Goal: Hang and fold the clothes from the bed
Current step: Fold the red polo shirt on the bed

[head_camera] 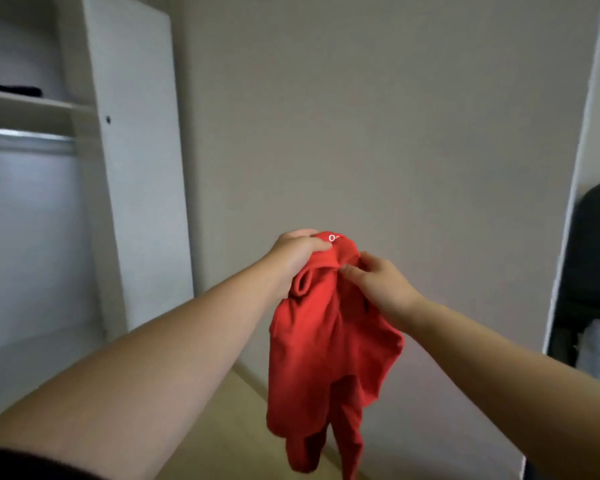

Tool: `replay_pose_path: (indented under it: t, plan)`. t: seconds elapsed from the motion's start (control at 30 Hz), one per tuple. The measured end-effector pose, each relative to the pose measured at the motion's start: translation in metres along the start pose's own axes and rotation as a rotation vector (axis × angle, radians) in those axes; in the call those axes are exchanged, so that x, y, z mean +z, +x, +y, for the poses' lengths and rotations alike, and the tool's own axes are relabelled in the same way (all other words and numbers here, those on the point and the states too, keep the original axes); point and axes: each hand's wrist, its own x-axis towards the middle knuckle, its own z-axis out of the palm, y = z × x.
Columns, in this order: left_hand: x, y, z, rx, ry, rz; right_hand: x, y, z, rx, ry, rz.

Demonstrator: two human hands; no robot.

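I am gripping the bunched red cotton garment [329, 344] in both hands, left hand [297, 252] and right hand [378, 282]; the loose folds are probably risking a tangle.

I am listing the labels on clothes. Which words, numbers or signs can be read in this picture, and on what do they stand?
"oo": white print at the top of the red garment, gripped by the left hand and right hand; the rest is hidden in a fold, so the reading is uncertain.
No other text shows.
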Motion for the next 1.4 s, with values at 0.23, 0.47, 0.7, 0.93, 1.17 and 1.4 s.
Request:
replay_pose_path:
  t: [0.23, 0.47, 0.7, 0.93, 1.17, 1.4]
  plan:
    - [-0.067, -0.024, 0.030, 0.025, 0.255, -0.128, 0.048, 0.024, -0.041, 0.091, 0.228, -0.035]
    - [-0.089, -0.029, 0.029, 0.165, 0.726, -0.011, 0.053, 0.026, -0.044, 0.050, 0.124, -0.119]
    - [-0.073, -0.011, 0.033, 0.145, 0.747, 0.079, 0.035, 0.019, -0.038, 0.022, -0.390, -0.220]
    - [-0.052, 0.007, 0.037, 0.287, 1.127, 0.090, 0.003, 0.017, -0.020, -0.221, -1.079, 0.009]
    - [-0.054, 0.013, 0.008, 0.350, 1.411, 0.230, -0.030, 0.029, -0.010, -0.184, -1.397, 0.148]
    - [-0.059, 0.008, 0.005, -0.045, 1.600, 0.255, -0.040, 0.031, -0.016, 0.094, -1.402, 0.237]
